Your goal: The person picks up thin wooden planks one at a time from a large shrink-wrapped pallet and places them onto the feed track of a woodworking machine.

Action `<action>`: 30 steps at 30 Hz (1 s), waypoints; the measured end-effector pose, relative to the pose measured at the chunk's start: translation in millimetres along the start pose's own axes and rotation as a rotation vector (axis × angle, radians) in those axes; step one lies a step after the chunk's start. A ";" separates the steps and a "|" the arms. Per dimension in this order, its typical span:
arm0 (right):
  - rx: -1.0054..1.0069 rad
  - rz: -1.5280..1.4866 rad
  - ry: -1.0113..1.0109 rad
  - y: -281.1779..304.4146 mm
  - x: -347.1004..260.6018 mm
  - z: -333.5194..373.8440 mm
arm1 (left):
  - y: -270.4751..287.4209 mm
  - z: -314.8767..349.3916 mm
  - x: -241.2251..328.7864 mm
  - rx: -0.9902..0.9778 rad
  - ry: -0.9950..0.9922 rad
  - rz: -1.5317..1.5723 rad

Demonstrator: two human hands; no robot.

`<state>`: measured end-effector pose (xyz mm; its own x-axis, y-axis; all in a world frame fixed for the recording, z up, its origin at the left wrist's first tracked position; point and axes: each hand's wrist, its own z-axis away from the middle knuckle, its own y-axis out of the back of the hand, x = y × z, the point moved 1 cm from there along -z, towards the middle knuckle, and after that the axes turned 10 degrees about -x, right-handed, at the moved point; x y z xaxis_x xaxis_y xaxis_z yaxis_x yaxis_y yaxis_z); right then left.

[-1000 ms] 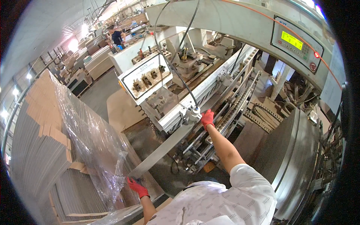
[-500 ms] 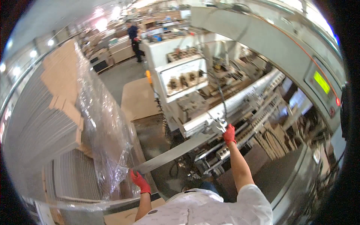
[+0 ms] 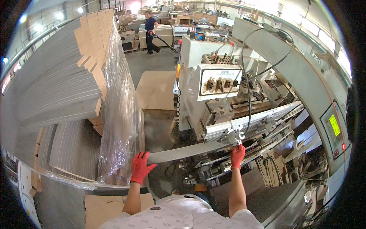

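Note:
A long, narrow grey board (image 3: pixel 183 152) slants from the left into the machine (image 3: pixel 192 63), its right part under a metal clamp (image 3: pixel 234 136). At its left end is my left hand (image 3: pixel 142 166) in a red glove, fingers spread, the thumb side by the board's tip. My right hand (image 3: pixel 238 155), also red-gloved, is closed at the board's near edge just below the clamp. Its fingertips are partly hidden, though it appears to grip the board. Beneath the board runs the machine's metal rail (image 3: pixel 259 150).
To the left stands a tall stack of grey panels (image 3: pixel 57 91), partly wrapped in clear film (image 3: pixel 118 114). A control panel (image 3: pixel 333 128) hangs on the machine's arm at right. Farther back, a person (image 3: pixel 150 32) holds a long handle. Cardboard (image 3: pixel 106 210) lies on the floor nearby.
My view has swung, so the machine sits lower and farther right. My left hand has loosened from the board's end and its fingers have spread; my right hand stays by the clamp.

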<state>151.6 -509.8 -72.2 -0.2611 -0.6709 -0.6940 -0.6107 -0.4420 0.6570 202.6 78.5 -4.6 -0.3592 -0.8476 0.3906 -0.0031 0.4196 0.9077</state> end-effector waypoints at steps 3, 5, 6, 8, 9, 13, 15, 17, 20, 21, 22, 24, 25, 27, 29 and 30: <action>0.077 0.344 0.095 5.9 -24.5 36.6 | -3.2 -12.6 0.0 -0.093 -0.009 -0.047; 0.085 0.212 0.146 9.8 -34.0 44.4 | -13.9 -21.1 -1.8 -0.104 0.020 -0.088; 0.073 0.179 0.138 11.0 -36.5 45.1 | -19.4 -24.4 -3.0 -0.100 0.048 -0.122; 0.065 0.096 0.071 12.7 -38.3 43.1 | -28.0 -28.5 -4.7 -0.109 0.089 -0.173; 0.058 0.130 0.033 13.3 -38.5 41.0 | -30.4 -29.6 -4.4 -0.074 0.067 -0.175; 0.063 0.130 0.038 15.3 -41.1 39.4 | -30.2 -26.2 -1.6 -0.096 0.129 -0.201; 0.052 0.110 0.031 16.4 -43.2 40.2 | -26.9 -23.2 1.0 -0.085 0.140 -0.192; 0.045 0.120 0.032 17.5 -45.1 40.3 | -24.3 -21.3 3.3 -0.058 0.132 -0.177; 0.040 0.115 0.067 18.6 -45.4 39.8 | -23.5 -20.4 4.7 -0.046 0.120 -0.180; 0.015 0.128 0.040 18.1 -44.4 39.7 | -23.8 -20.2 4.9 -0.012 0.097 -0.201; 0.022 0.110 0.044 17.8 -43.2 39.6 | -24.5 -20.3 4.6 -0.019 0.110 -0.218; 0.040 0.107 0.087 16.5 -40.9 39.7 | -26.0 -20.2 4.1 -0.005 0.110 -0.228; 0.024 0.113 0.057 15.5 -39.3 39.8 | -26.4 -19.8 4.1 0.017 0.098 -0.223; 0.024 0.112 0.092 14.5 -37.3 39.8 | -27.0 -19.0 4.2 0.052 0.087 -0.211; 0.013 0.114 0.106 14.2 -36.0 39.9 | -27.2 -18.3 4.3 0.039 0.107 -0.211; -0.001 0.121 0.098 14.5 -35.6 40.0 | -26.8 -18.0 4.4 0.053 0.096 -0.190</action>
<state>122.1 -468.5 -49.8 -0.2582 -0.7741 -0.5780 -0.5785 -0.3553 0.7342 217.9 57.7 -24.4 -0.2566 -0.9392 0.2284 -0.1125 0.2637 0.9580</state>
